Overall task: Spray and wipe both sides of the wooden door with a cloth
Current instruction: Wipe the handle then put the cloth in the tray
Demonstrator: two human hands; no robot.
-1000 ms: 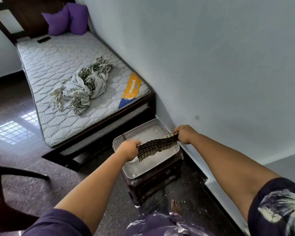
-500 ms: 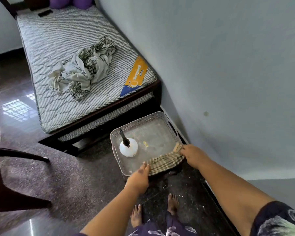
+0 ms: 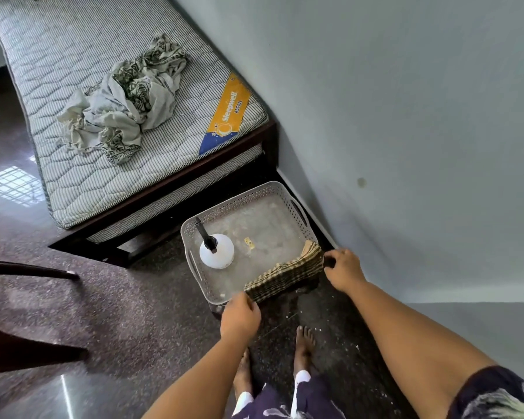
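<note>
Dark speckled floor (image 3: 127, 313), both hands' grip on cloth (image 3: 285, 278) hidden; left hand (image 3: 239, 317), right hand (image 3: 344, 269).

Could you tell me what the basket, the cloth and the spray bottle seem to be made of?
The basket looks like moulded grey plastic, matte, with perforated walls and cut-out handles. The cloth seems to be woven fabric, probably cotton, in a tan and dark check, draped limply over the rim. The spray bottle appears to be smooth white plastic with a black nozzle.
</note>
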